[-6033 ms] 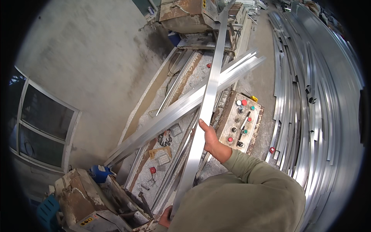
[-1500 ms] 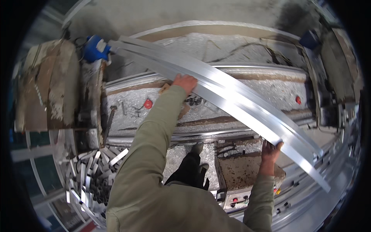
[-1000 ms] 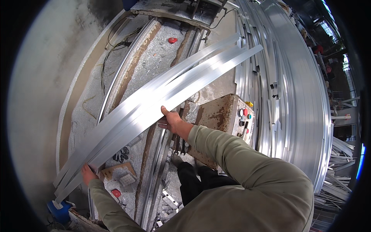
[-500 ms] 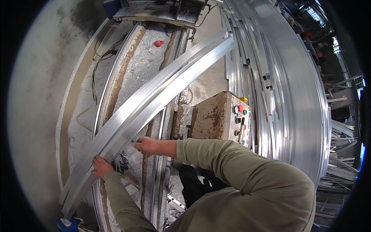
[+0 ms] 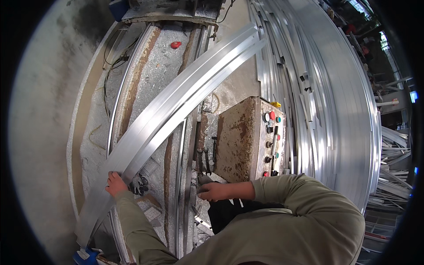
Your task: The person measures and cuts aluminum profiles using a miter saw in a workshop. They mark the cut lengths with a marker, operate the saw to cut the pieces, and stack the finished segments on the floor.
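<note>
Two long silvery aluminium profiles point(image 5: 172, 95) lie side by side, slanting from the lower left up to the far right across the machine bed. My left hand point(image 5: 116, 184) is closed over the near edge of the profiles, low on the left, with its fingers on the metal. My right hand point(image 5: 211, 192) hovers apart from them, in front of my dark trousers, just below the rusty control box. Its fingers are curled together; whatever they may hold is hidden.
The rusty control box point(image 5: 236, 137) with coloured buttons stands right of the bed, spanners point(image 5: 204, 160) beside it. Many more profiles point(image 5: 304, 110) are stacked along the right. A red object point(image 5: 176, 45) lies on the scrap-covered bed. A machine carriage point(image 5: 172, 12) stands at the far end.
My right hand has drawn away from the profiles, to the right and nearer my body. The profiles have turned to show more of their broad face. My left hand stays on them.
</note>
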{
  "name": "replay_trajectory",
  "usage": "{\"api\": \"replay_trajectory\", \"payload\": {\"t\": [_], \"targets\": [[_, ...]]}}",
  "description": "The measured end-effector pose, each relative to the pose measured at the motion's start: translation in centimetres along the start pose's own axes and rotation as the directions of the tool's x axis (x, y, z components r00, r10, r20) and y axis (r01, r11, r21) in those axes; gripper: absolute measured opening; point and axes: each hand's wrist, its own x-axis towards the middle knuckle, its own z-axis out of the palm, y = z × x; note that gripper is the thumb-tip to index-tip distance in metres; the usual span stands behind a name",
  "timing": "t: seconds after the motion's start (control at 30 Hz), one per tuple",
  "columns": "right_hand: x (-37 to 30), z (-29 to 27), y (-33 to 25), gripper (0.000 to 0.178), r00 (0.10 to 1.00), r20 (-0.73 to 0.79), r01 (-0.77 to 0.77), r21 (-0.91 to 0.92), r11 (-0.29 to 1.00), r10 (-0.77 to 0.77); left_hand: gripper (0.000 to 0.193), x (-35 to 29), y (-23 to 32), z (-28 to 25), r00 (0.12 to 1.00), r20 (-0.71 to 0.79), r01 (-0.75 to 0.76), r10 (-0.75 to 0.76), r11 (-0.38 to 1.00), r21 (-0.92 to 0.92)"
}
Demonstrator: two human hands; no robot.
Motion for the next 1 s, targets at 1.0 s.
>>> {"api": "replay_trajectory", "payload": {"t": [1.0], "targets": [[1.1,-1.4,0.5,0.055,0.961,-0.192,0.157,-0.21,0.965,-0.198,0.133,8.4,0.9,-3.0,0.984,0.064,-0.151,0.167,0.967,-0.207]]}}
